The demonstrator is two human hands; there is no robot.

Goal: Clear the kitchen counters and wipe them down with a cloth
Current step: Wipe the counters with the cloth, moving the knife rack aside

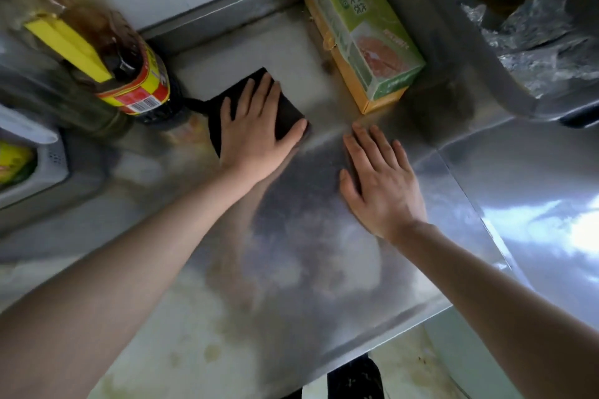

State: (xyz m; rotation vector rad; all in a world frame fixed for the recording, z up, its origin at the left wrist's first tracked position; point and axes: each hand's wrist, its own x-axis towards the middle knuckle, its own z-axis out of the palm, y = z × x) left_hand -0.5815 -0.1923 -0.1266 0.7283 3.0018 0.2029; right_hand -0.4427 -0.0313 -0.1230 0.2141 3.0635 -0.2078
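The left hand (256,133) presses flat on a dark square cloth (259,107) on the shiny steel counter (324,253). The right hand (382,181) rests flat, holding nothing. A wide wipe could bump the brown sauce bottle (139,81) or the green-and-orange cardboard box (363,29).

Left hand (256,126) and right hand (382,181) flat, fingers spread
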